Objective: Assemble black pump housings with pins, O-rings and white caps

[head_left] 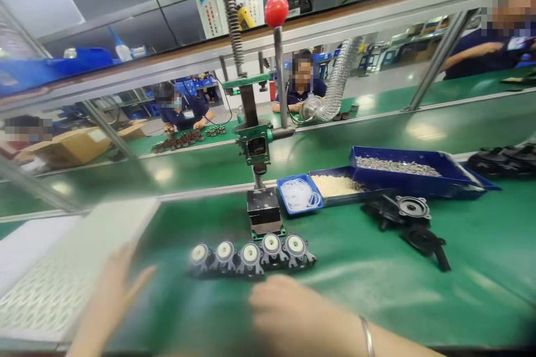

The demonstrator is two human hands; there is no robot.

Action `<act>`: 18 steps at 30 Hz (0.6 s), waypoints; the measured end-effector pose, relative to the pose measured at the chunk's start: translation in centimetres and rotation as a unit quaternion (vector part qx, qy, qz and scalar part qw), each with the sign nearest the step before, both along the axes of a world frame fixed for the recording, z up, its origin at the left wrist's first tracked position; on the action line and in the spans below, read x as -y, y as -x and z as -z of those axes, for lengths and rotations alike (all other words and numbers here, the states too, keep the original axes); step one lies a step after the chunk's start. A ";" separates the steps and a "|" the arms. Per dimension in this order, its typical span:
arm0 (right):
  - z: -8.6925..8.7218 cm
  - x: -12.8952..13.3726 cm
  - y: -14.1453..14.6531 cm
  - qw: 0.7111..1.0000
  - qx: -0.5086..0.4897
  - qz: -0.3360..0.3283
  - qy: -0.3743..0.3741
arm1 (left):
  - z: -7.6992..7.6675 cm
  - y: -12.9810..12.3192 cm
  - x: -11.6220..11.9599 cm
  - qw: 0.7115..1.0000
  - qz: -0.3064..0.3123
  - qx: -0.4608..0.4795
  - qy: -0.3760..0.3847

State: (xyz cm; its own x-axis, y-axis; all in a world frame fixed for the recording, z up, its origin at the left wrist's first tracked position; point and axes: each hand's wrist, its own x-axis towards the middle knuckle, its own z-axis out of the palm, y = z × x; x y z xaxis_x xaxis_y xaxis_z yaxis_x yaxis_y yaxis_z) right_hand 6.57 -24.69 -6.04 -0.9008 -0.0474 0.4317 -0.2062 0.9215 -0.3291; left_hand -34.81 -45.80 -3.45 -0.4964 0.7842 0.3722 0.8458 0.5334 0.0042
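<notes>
My left hand (113, 284) is blurred, thumb apart from the fingers, beside the right edge of a white tray (125, 223) with rows of oval shapes. Nothing shows in it. My right hand (288, 307) is closed, its fingers curled down just in front of a row of black housings (251, 265); whatever they may hold is hidden. Several housings stand side by side, each topped by a cream-coloured round disc (250, 253). Behind them is a hand press (256, 145) with a red ball knob (276, 10) and a black block (263, 206) at its base.
Right of the press are a blue tray of clear rings (299, 195), a bin of cream pieces (335, 185) and a blue bin of small metal pins (397, 166). Loose black housings (422, 240) lie at right. Co-workers sit across the green bench, beyond a metal frame.
</notes>
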 end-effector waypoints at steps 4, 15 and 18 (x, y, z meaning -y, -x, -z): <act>-3.4 -5.3 -2.2 0.989 -0.004 0.149 0.019 | -2.0 -11.9 -7.5 0.978 0.189 0.035 0.081; -0.5 -8.5 -0.2 0.992 0.031 0.108 0.061 | -0.5 -20.9 -16.8 0.937 0.289 0.043 0.190; -0.4 -7.9 -0.2 0.991 0.016 0.123 0.055 | 0.0 -20.2 -16.7 0.937 0.297 0.025 0.182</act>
